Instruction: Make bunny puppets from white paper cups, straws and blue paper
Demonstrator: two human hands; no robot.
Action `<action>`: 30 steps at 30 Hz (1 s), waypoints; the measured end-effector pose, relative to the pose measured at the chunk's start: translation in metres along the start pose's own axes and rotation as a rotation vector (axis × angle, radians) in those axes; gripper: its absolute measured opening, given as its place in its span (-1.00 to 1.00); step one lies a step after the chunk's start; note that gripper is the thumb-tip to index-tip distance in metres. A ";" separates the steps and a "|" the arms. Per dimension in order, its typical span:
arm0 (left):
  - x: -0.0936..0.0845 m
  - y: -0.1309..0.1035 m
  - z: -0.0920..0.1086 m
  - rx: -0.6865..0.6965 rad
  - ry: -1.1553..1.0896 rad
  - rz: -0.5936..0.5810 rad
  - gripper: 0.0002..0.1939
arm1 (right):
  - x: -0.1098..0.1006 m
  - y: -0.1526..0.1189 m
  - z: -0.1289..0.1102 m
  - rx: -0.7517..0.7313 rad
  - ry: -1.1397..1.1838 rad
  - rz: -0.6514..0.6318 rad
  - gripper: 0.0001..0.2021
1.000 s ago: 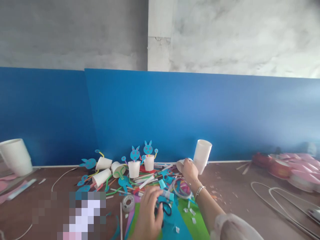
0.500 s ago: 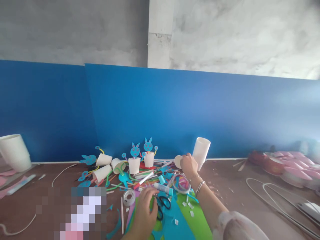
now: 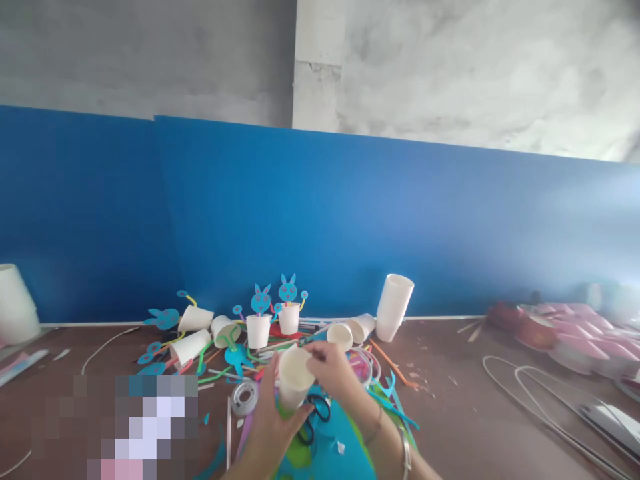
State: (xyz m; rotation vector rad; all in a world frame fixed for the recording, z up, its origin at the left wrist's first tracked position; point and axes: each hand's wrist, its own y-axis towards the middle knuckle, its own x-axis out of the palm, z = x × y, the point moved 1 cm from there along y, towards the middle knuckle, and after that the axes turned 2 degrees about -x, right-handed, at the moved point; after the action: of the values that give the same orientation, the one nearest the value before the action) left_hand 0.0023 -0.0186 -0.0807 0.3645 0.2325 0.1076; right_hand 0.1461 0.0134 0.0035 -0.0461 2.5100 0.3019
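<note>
A white paper cup (image 3: 294,380) is tilted with its mouth toward me over the craft scraps. Wrapped around its left side and base is my left hand (image 3: 270,420). At the cup's right rim, my right hand (image 3: 334,375) is closed, its fingertips partly hidden. Black-handled scissors (image 3: 321,408) lie just below the cup on blue paper (image 3: 345,460). A tape roll (image 3: 245,399) is left of my left hand. Two more paper cups, one nearer (image 3: 340,337) and one behind it (image 3: 361,327), lie on their sides beyond my right hand.
Two upright cups with blue paper rabbits (image 3: 259,331) stand by the blue partition (image 3: 350,220). Several similar cups (image 3: 191,348) lie to their left. A tall cup stack (image 3: 395,307) stands at right, near a looped white cable (image 3: 530,393) and pink ribbon rolls (image 3: 580,340).
My right hand has come back from beside the cup stack toward my left hand. A paper cup is now held between them, and two cups lying on their sides are now visible.
</note>
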 end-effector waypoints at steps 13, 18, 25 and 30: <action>-0.003 0.009 -0.003 -0.260 -0.130 0.264 -0.48 | 0.013 -0.024 0.025 -0.154 -0.387 -0.245 -0.70; -0.005 0.015 0.004 -0.345 -0.247 0.179 -0.40 | 0.037 -0.036 0.024 -0.087 -0.588 -0.281 -0.53; -0.007 0.025 0.000 -0.366 -0.465 0.024 -0.37 | 0.044 -0.037 0.040 -0.099 -0.442 -0.140 -0.39; -0.010 0.032 -0.005 -0.359 -0.334 0.104 -0.33 | 0.037 -0.033 0.045 -0.060 -0.297 -0.057 -0.32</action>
State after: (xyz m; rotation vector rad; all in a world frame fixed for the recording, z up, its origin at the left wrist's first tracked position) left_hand -0.0107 0.0111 -0.0713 0.0335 -0.1372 0.1849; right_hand 0.1441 -0.0071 -0.0601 -0.0896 2.2017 0.3353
